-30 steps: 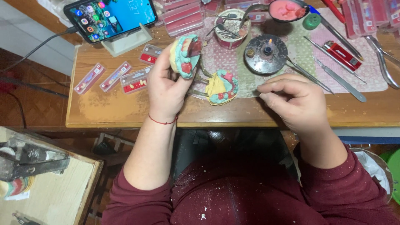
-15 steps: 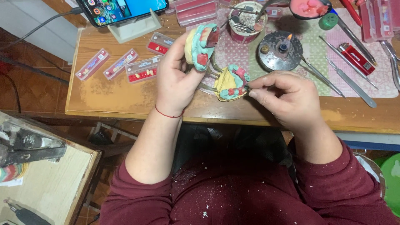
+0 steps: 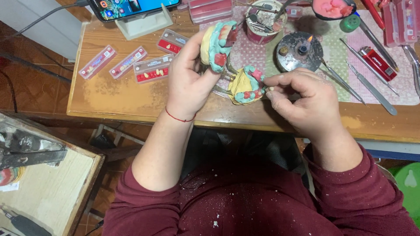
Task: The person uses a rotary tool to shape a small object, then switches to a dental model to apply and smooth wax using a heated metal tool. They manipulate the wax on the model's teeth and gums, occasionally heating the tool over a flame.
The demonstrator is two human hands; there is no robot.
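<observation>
At the dental model (image 3: 247, 85), right hand (image 3: 302, 98) now touching

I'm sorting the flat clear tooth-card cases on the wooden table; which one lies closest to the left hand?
The clear case with the red strip, farthest right, just beside the left hand; the other three lie farther left.

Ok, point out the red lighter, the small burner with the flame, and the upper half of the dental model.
Red lighter (image 3: 377, 64), head view, middle of its body.
Burner (image 3: 299, 52), head view, its round dark top beside the flame.
Upper half of the dental model (image 3: 215, 43), head view, its teal side, held in the left hand (image 3: 189, 83).
</observation>
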